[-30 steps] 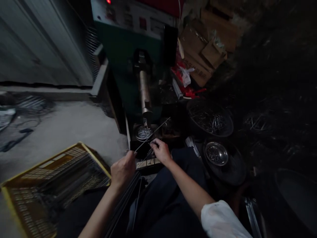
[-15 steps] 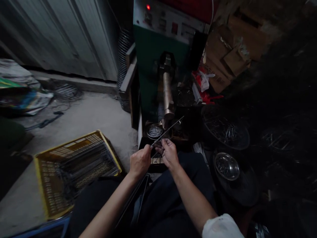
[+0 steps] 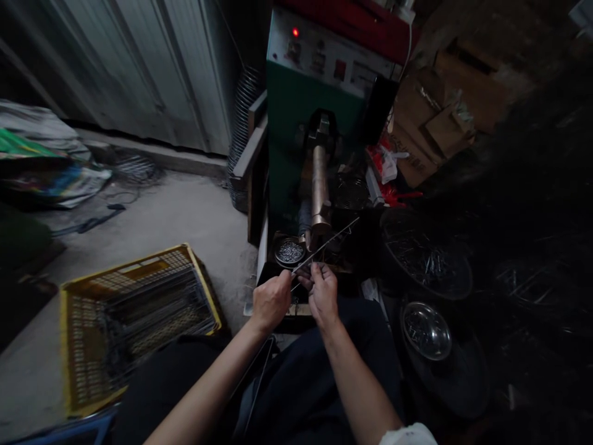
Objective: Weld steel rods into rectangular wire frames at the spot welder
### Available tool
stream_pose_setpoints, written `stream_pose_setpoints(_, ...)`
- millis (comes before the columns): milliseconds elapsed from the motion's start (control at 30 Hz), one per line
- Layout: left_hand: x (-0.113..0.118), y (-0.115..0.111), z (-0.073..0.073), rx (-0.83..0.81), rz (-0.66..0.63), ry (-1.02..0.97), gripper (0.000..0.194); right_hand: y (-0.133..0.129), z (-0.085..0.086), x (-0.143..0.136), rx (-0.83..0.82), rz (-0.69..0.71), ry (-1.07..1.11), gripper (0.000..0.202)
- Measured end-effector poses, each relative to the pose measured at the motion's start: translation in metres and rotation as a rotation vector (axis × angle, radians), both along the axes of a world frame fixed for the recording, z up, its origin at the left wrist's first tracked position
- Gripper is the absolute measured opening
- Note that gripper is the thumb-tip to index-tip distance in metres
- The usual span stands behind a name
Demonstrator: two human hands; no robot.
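My left hand (image 3: pixel 273 301) is closed round the near end of a thin metal wire rod (image 3: pixel 330 241), which slants up and to the right. A small bent piece shows near the rod's far end. Close beside it, my right hand (image 3: pixel 325 292) is pinched at the fingertips just under the rod; what it grips is too small and dark to make out. Directly beyond both hands are the copper-coloured arm (image 3: pixel 320 185) and lower tip (image 3: pixel 308 240) of a green machine (image 3: pixel 290 93). A round dish of small metal pieces (image 3: pixel 290 251) sits left of the tip.
On the floor to the left stands a yellow plastic crate (image 3: pixel 134 272) holding wire pieces. At right are a dark round tray (image 3: pixel 456 284) with metal pieces and a shiny bowl (image 3: pixel 438 352). Cardboard boxes (image 3: pixel 449 133) lie behind; coiled wire (image 3: pixel 243 105) stands left of the machine.
The whole view has shifted, so the machine appears lower and further right. Both hands keep their hold near the machine's tip, and the rod still slants the same way.
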State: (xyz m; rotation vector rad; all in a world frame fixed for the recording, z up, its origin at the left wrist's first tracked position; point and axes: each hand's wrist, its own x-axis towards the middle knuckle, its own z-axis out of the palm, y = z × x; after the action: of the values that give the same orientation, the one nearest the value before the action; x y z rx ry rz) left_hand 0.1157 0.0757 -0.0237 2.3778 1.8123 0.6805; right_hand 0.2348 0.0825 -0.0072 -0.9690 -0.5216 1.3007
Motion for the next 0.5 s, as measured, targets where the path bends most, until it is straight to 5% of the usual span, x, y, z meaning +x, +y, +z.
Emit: stream_pose_setpoints(500, -0.001, 0.019, -0.008, 0.057, 0.008, -0.041, 0.033, 0.017, 0.001, -0.003, 0.014, -0.024, -0.005, 0.035)
